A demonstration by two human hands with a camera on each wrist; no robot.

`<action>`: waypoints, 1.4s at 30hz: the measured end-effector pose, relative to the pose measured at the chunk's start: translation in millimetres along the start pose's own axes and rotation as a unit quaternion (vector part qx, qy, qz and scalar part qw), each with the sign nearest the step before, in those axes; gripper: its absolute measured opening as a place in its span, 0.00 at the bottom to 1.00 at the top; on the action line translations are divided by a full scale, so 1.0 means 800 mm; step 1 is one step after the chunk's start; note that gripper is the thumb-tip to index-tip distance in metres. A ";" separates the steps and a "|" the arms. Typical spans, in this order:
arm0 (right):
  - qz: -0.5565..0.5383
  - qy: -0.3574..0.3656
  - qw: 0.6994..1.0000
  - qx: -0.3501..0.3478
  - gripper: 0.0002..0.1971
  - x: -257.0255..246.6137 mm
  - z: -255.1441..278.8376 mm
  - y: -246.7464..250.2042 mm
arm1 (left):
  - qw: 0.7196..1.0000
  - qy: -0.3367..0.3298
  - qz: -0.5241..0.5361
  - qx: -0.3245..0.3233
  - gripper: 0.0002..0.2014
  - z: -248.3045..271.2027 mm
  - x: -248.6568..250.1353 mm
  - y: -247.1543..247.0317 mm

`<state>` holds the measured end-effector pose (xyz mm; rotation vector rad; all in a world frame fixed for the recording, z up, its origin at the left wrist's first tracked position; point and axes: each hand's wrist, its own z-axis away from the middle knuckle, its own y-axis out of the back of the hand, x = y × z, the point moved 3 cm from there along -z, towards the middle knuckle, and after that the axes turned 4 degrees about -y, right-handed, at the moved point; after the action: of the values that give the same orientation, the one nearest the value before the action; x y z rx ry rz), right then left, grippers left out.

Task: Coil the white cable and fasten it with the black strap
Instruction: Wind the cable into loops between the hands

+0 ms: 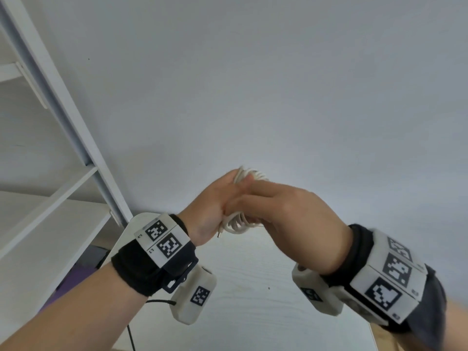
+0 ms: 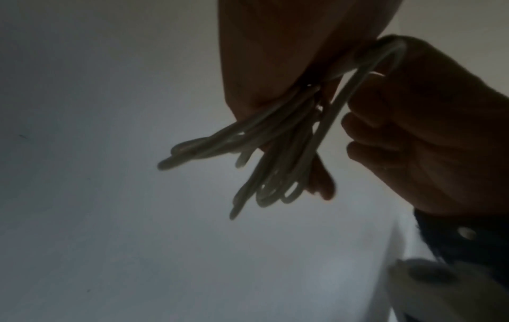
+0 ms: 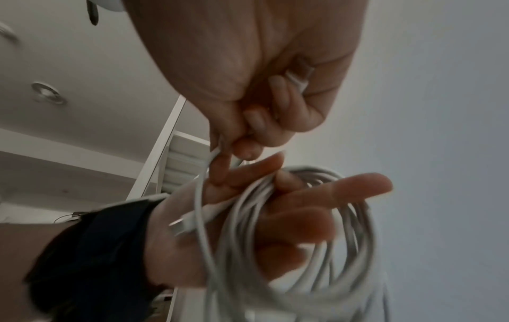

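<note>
Both hands (image 1: 253, 206) around white cable (image 1: 236, 225)

**Hands meet above the table, cable between them**

Your left hand (image 1: 210, 209) sits left of your right hand (image 1: 291, 214), the two touching above the table (image 1: 253, 287). The cable (image 1: 238, 225) lies coiled between them, its loops sticking out above and below your fingers. The wall (image 1: 278, 84) stands behind them. The shelf unit (image 1: 63, 173) stands to your left, against that wall.
</note>
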<state>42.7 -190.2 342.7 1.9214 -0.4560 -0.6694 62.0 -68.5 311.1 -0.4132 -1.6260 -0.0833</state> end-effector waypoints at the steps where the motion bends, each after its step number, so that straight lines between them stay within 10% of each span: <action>1: -0.006 0.002 1.000 0.007 0.23 0.000 -0.003 0.005 | 1.000 0.002 -0.018 0.002 0.11 0.003 -0.001 -0.002; 21: -0.275 -0.100 0.955 0.047 0.11 0.050 -0.022 0.016 | 0.974 0.104 0.127 -0.157 0.29 0.017 0.000 -0.008; 34: -0.240 -0.097 0.965 0.035 0.31 0.045 -0.016 -0.013 | 0.970 0.121 0.101 -0.184 0.23 0.011 0.015 -0.001; 40: -0.430 -0.147 0.891 0.021 0.16 0.059 -0.020 -0.040 | 0.991 0.106 -0.018 -0.078 0.19 -0.004 0.020 0.004; 42: -0.502 -0.167 0.848 0.041 0.30 0.065 -0.020 -0.049 | 0.994 0.077 -0.045 -0.057 0.16 -0.008 0.021 0.006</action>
<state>94.2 -193.0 299.6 2.0526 0.3984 -1.6918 68.8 -62.5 327.5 -0.4104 -1.4920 -0.2697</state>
